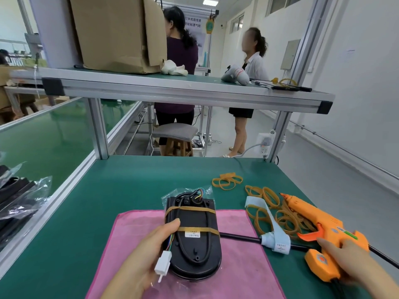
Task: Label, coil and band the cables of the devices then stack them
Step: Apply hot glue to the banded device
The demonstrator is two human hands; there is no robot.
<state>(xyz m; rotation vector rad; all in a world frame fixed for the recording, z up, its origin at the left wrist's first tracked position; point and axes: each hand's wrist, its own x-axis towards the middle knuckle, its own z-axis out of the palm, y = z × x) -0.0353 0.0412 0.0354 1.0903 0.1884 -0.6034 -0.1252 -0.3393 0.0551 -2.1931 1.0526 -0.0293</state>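
A black oval device [195,238] in a clear bag lies on a pink cloth [239,264]. Its cable is coiled on top under two tan rubber bands, with a small white label under the nearer band. My left hand [140,253] grips the device's left side, thumb on top; a white connector [163,264] on coloured wires hangs beside my fingers. My right hand [349,260] holds the handle of an orange glue gun [319,234] resting on the green table at the right.
Loose rubber bands [274,210] lie behind the glue gun, beside a label strip roll [274,238]. Bagged black devices [15,201] sit at the far left. An aluminium shelf [172,89] with a cardboard box crosses overhead. Two people stand beyond the table.
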